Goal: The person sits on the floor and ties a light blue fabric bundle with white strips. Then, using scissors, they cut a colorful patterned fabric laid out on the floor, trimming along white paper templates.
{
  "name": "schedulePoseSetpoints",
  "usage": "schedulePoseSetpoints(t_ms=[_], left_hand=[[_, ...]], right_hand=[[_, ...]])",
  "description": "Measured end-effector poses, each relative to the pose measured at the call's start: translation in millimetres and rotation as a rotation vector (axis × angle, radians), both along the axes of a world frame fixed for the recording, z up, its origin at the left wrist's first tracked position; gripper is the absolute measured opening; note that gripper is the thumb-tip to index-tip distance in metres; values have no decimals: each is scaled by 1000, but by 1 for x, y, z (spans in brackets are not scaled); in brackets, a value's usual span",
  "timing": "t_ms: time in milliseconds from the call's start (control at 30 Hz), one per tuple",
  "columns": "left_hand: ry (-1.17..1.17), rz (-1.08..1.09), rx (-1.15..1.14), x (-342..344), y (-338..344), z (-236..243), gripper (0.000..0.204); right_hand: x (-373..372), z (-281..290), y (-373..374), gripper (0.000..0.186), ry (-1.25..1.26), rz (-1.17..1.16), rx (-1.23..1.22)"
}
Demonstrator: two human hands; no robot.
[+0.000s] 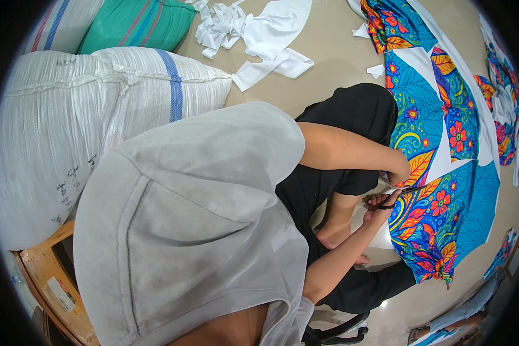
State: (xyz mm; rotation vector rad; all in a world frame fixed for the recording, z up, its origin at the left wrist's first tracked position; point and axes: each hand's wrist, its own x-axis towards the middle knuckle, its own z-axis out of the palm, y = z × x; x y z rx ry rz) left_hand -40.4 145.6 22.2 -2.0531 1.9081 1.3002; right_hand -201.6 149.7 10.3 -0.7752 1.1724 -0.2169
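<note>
My right hand [376,203] is closed around the black handles of a pair of scissors [388,203]. The dark blades point toward a large printed fabric [478,199], blue with red and orange flowers and leaves, and lie over its near edge. Just above the scissors, my left hand [399,170] is closed at the fabric's edge, pinching it; the fingertips are partly hidden. White areas [442,163] show between the printed shapes. The cloth spreads over the floor in front of my bent knees.
Stuffed white sacks [121,86] and a green sack [138,26] stand at upper left. White cloth scraps [271,34] lie on the floor. A wooden piece of furniture [57,282] is at lower left. More printed cloth [504,109] and another person's leg [464,308] are at right.
</note>
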Motion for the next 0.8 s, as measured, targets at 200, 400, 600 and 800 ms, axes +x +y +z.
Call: schedulePoseSetpoints(t_ms=[200, 400, 600, 800], left_hand=[[-23, -9, 18, -1, 1, 5, 31], [-45, -24, 6, -1, 0, -2, 30], [-56, -21, 17, -6, -4, 0, 29], [-72, -71, 30, -6, -4, 4, 31]], right_hand=[[1, 1, 2, 53, -8, -13, -39], [-2, -4, 0, 52, -19, -14, -40], [-6, -3, -3, 52, 2, -34, -40], [-11, -9, -8, 49, 31, 1, -78]])
